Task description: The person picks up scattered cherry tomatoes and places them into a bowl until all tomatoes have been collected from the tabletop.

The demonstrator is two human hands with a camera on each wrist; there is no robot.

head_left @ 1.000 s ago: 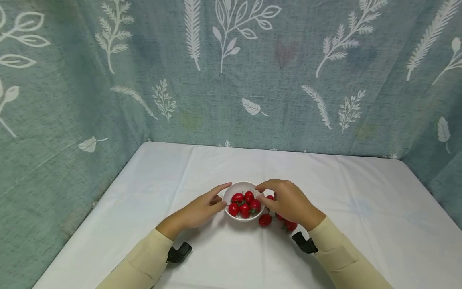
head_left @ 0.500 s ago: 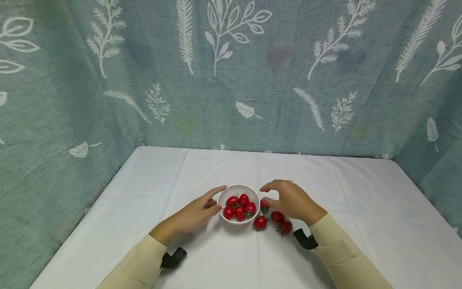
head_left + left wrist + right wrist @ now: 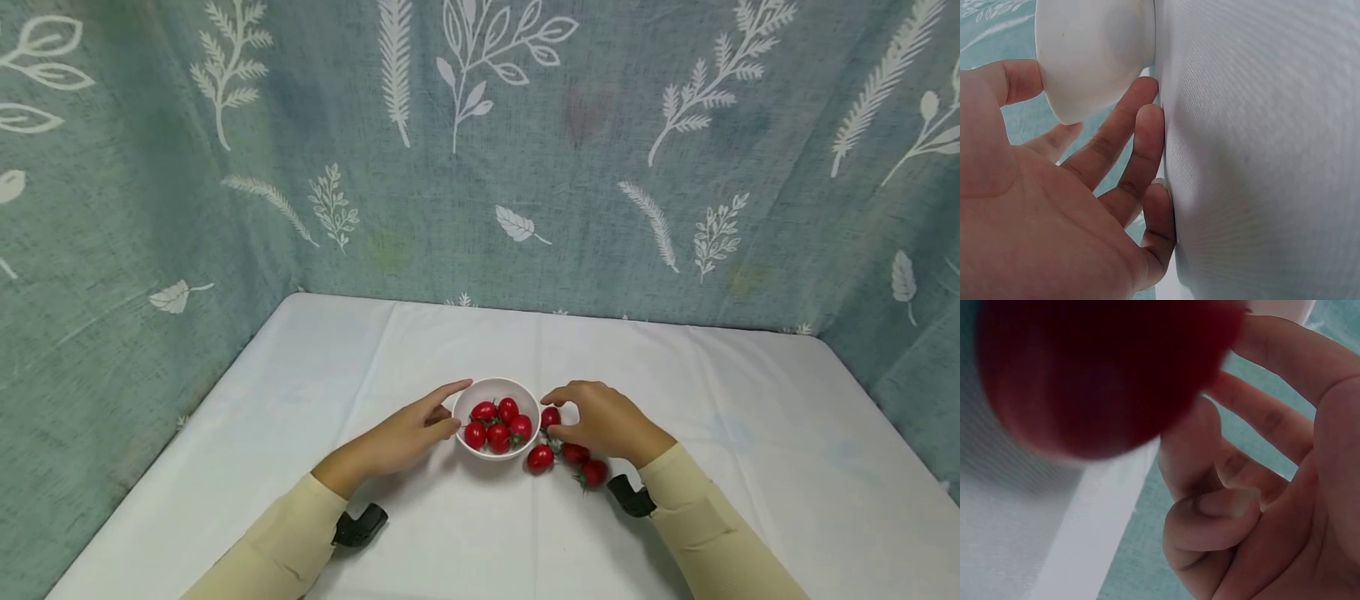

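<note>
A small white bowl [image 3: 459,432] holds several red cherry tomatoes [image 3: 498,437]. My left hand [image 3: 401,437] is at its left side, the index finger reaching along the rim and the thumb at the wall; in the left wrist view this hand [image 3: 1085,181] touches the bowl [image 3: 1097,56]. Just right of the bowl, my right hand [image 3: 607,422] has thumb and index finger around one cherry tomato [image 3: 551,417] on the table, seemingly pinching it. In the right wrist view a large blurred tomato [image 3: 1104,375] hides those fingertips of the right hand [image 3: 1260,481].
Three more cherry tomatoes [image 3: 540,458] lie near the right hand, partly beneath it. A white cloth [image 3: 435,533] covers the table. A green-blue curtain [image 3: 450,225] with leaf prints hangs behind and at the sides. Black camera mounts [image 3: 360,527] sit on both wrists.
The right hand has drawn back from over the bowl's right rim to the tomato beside it, its thumb and index finger spreading around that tomato. The left hand stays at the bowl.
</note>
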